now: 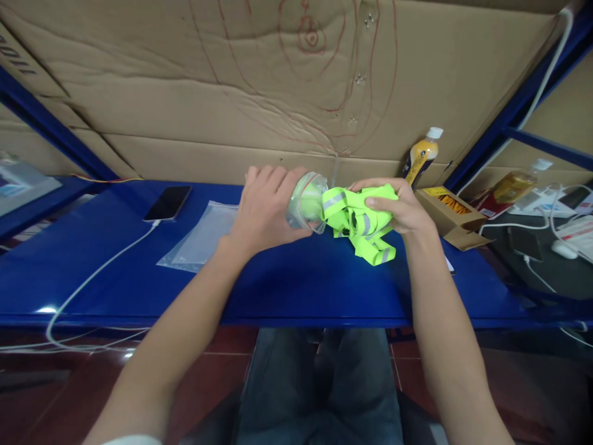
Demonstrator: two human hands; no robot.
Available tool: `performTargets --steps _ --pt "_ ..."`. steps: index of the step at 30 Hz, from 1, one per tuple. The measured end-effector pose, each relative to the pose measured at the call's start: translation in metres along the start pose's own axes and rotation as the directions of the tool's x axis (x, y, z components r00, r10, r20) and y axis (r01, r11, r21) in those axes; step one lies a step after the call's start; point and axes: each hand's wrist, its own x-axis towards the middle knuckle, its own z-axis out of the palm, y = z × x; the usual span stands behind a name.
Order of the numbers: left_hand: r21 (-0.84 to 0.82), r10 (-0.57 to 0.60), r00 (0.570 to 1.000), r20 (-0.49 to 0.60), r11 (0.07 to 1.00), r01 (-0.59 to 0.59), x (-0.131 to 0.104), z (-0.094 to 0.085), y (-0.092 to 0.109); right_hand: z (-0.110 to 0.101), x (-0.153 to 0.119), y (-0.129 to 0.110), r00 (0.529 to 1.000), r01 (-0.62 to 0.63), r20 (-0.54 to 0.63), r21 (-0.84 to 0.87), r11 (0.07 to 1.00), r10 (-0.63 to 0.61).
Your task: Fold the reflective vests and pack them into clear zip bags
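Observation:
My left hand point(269, 207) is wrapped round a clear plastic bag point(309, 201) with a red line at its mouth, which faces right. Some bright green material shows inside the bag. Against the bag's opening lies a bundled neon-yellow strap with grey reflective stripes point(359, 216), and my right hand point(393, 201) grips it, thumb on top. Loops of the strap hang down below my right hand. To the left of my left hand, flat clear plastic bags point(199, 238) rest on the blue table point(296, 290).
A phone point(167, 203) with a white cable lies on the left of the table. At the right stand a bottle with a white cap point(422, 154) and an open cardboard box point(451, 216). A cardboard wall point(185, 117) rises behind.

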Motion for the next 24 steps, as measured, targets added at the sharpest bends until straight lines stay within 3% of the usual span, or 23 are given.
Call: performTargets --steps 6,11,14,19,24 --pt "0.06 0.04 0.989 0.145 0.997 -0.049 -0.001 0.004 0.019 0.025 -0.002 -0.016 0.988 0.131 -0.045 -0.247 0.96 -0.146" --pt "0.068 0.032 0.983 0.178 0.997 -0.045 -0.003 0.015 0.031 0.033 -0.003 -0.019 0.997 0.06 -0.027 -0.263 0.963 -0.069" --pt "0.106 0.01 0.988 0.155 0.994 -0.027 -0.004 0.021 0.037 0.033 -0.002 -0.017 0.998 -0.006 -0.063 -0.233 0.972 -0.009" --pt "0.139 -0.081 0.997 0.004 0.987 0.08 -0.007 0.029 0.045 0.039 0.004 -0.008 0.972 -0.082 -0.227 -0.112 0.99 0.055" --pt "0.105 -0.082 0.994 0.071 0.992 0.074 -0.008 0.034 0.044 0.056 0.007 -0.003 0.962 0.055 -0.244 -0.252 0.966 -0.119"
